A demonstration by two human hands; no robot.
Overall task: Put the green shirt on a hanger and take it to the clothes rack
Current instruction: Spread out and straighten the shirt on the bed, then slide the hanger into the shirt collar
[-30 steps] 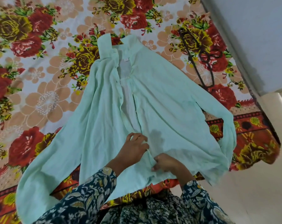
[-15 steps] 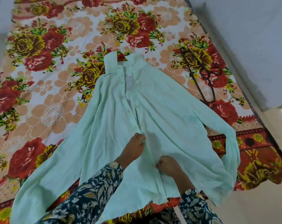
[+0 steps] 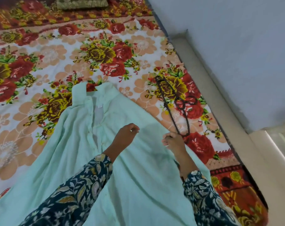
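Shirt (image 3: 83,160), pale green, lies spread flat on the bed (image 3: 40,51), filling the lower middle and lower left of the frame. Its long axis runs from upper centre down to the bottom edge, leaning slightly to the left at the top. The collar (image 3: 79,93) points toward the top of the frame, and the hem end runs out of view at the bottom. The front lies open along the placket, and a small white label (image 3: 99,106) shows just below the collar.

The bed carries a spread of red and yellow roses on white and peach. A dark patterned pillow (image 3: 81,3) sits at its far end, at the top edge. A grey wall (image 3: 236,46) fills the upper right.

Two dark floral sleeves come up from the bottom edge, the left sleeve (image 3: 69,193) over the shirt's middle, the right sleeve (image 3: 203,201) over its right side.

A thin dark hanger (image 3: 177,103) lies on the spread just right of the shirt. Its long bar slants from centre right down toward the shirt's right edge.

The left hand (image 3: 127,136) is over the shirt's chest with fingers loosely curled and nothing in them. The right hand (image 3: 172,141) is at the shirt's right edge with fingers clenched on the hanger's near end. A ring (image 3: 131,130) shows on the left hand.
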